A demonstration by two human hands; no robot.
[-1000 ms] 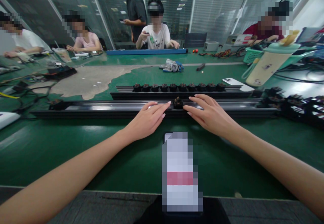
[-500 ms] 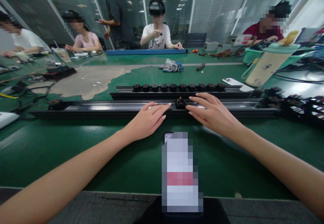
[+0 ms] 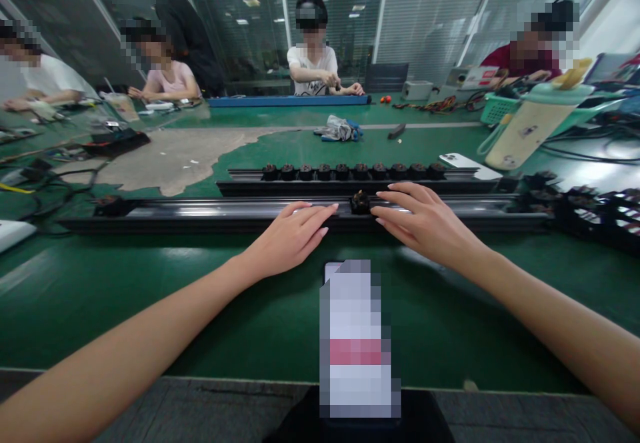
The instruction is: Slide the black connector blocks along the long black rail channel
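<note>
- Left hand (image 3: 290, 239) lies flat on the long black rail (image 3: 200, 213), fingers spread, holding nothing.
- Right hand (image 3: 425, 223), fingers loosely spread, touches the small black motor (image 3: 359, 201) on the rail.
- No writing readable.

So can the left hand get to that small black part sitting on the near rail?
Probably yes. The left hand lies flat on the near rail, and the black part sits just past it along the same rail. The stretch between is bare. The right hand already touches the part's far side.

Small part (image 3: 359, 201) on near rail (image 3: 200, 213), between hands.
</note>
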